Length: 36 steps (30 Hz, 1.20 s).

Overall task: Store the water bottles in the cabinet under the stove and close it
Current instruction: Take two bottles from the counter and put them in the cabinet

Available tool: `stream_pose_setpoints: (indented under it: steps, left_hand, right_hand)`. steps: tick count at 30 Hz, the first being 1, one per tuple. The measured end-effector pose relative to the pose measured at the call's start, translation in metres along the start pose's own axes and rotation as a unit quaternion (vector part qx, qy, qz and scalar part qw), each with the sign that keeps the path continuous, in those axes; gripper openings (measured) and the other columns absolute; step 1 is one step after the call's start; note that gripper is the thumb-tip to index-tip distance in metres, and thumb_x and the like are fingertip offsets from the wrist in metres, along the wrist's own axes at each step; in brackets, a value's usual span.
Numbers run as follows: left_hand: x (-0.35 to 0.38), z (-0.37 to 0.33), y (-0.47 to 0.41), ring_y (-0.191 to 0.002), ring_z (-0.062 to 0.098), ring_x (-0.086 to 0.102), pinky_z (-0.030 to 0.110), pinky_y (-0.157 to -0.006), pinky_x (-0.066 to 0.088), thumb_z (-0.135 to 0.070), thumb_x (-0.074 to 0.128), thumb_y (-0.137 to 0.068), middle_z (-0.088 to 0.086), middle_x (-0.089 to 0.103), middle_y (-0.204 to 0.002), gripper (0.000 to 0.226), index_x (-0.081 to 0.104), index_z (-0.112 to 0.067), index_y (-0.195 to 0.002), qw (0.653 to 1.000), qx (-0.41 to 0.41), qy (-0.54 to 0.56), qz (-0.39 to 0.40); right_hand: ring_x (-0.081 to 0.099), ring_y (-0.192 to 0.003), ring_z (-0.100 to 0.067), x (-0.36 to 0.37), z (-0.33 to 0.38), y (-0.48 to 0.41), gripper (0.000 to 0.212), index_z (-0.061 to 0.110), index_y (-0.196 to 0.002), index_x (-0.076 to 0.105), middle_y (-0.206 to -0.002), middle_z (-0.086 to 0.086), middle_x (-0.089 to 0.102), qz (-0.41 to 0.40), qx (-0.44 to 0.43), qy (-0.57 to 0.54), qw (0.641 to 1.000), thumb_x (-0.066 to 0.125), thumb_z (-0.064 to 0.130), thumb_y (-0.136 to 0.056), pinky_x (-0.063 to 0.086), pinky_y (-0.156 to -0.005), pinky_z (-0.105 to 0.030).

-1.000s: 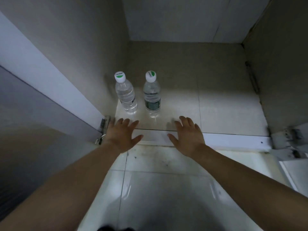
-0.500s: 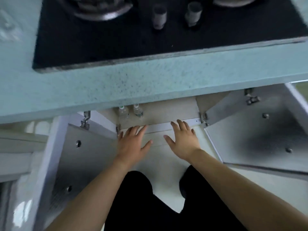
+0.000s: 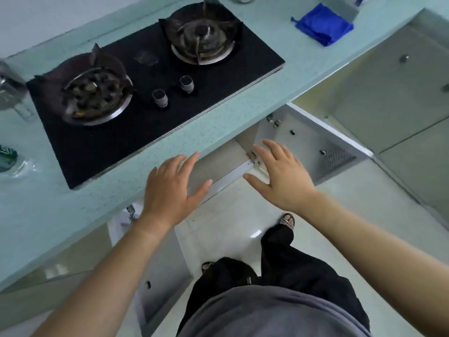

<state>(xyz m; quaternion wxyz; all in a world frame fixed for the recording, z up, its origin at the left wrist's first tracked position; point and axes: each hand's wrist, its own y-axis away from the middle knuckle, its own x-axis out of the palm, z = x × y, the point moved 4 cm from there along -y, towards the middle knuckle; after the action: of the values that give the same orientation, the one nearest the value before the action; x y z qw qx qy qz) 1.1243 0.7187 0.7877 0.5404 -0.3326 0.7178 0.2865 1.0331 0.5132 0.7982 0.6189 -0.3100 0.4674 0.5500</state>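
I look down on the black two-burner stove [image 3: 150,93] set in the pale blue counter [image 3: 43,215]. Under it the cabinet [image 3: 218,166] stands with both doors swung out: the right door [image 3: 315,147] and the left door [image 3: 160,283]. The counter's edge hides the cabinet's inside, so no bottles show there. My left hand [image 3: 170,190] hovers flat and empty, fingers spread, at the counter's front edge. My right hand [image 3: 281,176] is spread and empty too, beside the right door's lower hinge. A water bottle [image 3: 9,161] with a green label lies on the counter at the far left.
A folded blue cloth [image 3: 323,25] lies on the counter at the back right. Two stove knobs [image 3: 172,93] stand near the stove's front. A clear glass object [image 3: 9,91] is at the left edge. My legs and sandalled feet [image 3: 286,222] stand on the white tiled floor.
My view has risen from inside the cabinet, where two bottles stood upright, to above the stove. Both hands came up with it, still spread and empty.
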Motion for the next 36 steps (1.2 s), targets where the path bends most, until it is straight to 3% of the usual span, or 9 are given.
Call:
stream_pose_setpoints:
  steps: [5, 12, 20, 23, 27, 31, 36]
  left_hand:
    - [-0.022, -0.046, -0.015, -0.129, 0.024, 0.042, 0.054, -0.099, 0.039, -0.07, 0.019, -0.082, 0.006, 0.048, -0.138, 0.075, 0.035, -0.027, -0.141, 0.997, 0.063, -0.033, 0.011]
    - [-0.015, -0.142, -0.027, -0.129, 0.02, 0.041, 0.053, -0.102, 0.036, -0.069, 0.021, -0.082, 0.001, 0.047, -0.138, 0.074, 0.035, -0.027, -0.141, 0.996, 0.086, -0.021, -0.006]
    - [0.011, -0.213, -0.004, -0.124, 0.023, 0.047, 0.048, -0.098, 0.041, -0.065, 0.027, -0.083, 0.005, 0.052, -0.134, 0.071, 0.04, -0.023, -0.138, 0.999, -0.018, 0.005, -0.032]
    - [0.009, -0.211, 0.026, -0.119, 0.023, 0.051, 0.043, -0.094, 0.045, -0.062, 0.031, -0.084, 0.005, 0.055, -0.129, 0.068, 0.043, -0.021, -0.137, 0.996, -0.069, 0.019, -0.053]
    - [-0.001, -0.187, 0.069, -0.116, 0.024, 0.053, 0.043, -0.091, 0.045, -0.064, 0.03, -0.085, 0.003, 0.056, -0.127, 0.068, 0.043, -0.021, -0.136, 0.989, -0.128, 0.002, -0.068]
    - [-0.012, -0.138, 0.124, -0.119, 0.023, 0.051, 0.048, -0.092, 0.045, -0.069, 0.024, -0.083, 0.001, 0.053, -0.129, 0.071, 0.04, -0.025, -0.137, 0.976, -0.204, 0.008, -0.074]
    - [-0.029, -0.06, 0.197, -0.119, 0.024, 0.051, 0.046, -0.092, 0.044, -0.068, 0.026, -0.081, 0.002, 0.055, -0.13, 0.071, 0.042, -0.024, -0.136, 0.968, -0.236, 0.009, -0.089]
  right_hand:
    - [0.023, -0.139, -0.028, -0.039, -0.024, 0.04, 0.067, 0.023, -0.141, 0.029, -0.151, -0.007, 0.028, -0.039, 0.039, 0.009, 0.998, 0.037, 0.062, -0.087, 0.028, -0.111, -0.048]
    - [0.022, -0.14, -0.028, -0.075, -0.092, 0.087, 0.073, 0.022, -0.141, 0.029, -0.151, -0.006, 0.026, -0.061, 0.067, -0.004, 0.996, 0.032, 0.067, -0.084, 0.028, -0.11, -0.051]
    - [0.019, -0.141, -0.024, -0.091, -0.146, 0.099, 0.069, 0.021, -0.142, 0.029, -0.152, -0.005, 0.024, 0.0, -0.021, -0.007, 1.0, 0.039, 0.061, -0.086, 0.024, -0.114, -0.042]
    - [0.018, -0.141, -0.02, -0.088, -0.131, 0.093, 0.066, 0.022, -0.142, 0.029, -0.153, -0.001, 0.024, 0.033, -0.076, -0.026, 0.996, 0.041, 0.058, -0.088, 0.025, -0.111, -0.036]
    - [0.02, -0.141, -0.021, -0.08, -0.088, 0.087, 0.066, 0.023, -0.141, 0.03, -0.153, -0.002, 0.024, 0.05, -0.149, -0.03, 0.987, 0.04, 0.059, -0.087, 0.028, -0.11, -0.039]
    - [0.018, -0.141, -0.02, -0.058, -0.021, 0.092, 0.067, 0.022, -0.142, 0.028, -0.153, -0.001, 0.021, 0.063, -0.211, -0.025, 0.975, 0.039, 0.06, -0.087, 0.03, -0.111, -0.041]
    - [0.017, -0.141, -0.015, -0.014, 0.079, 0.107, 0.065, 0.023, -0.142, 0.028, -0.153, 0.003, 0.02, 0.072, -0.244, -0.034, 0.967, 0.043, 0.056, -0.088, 0.029, -0.108, -0.034]
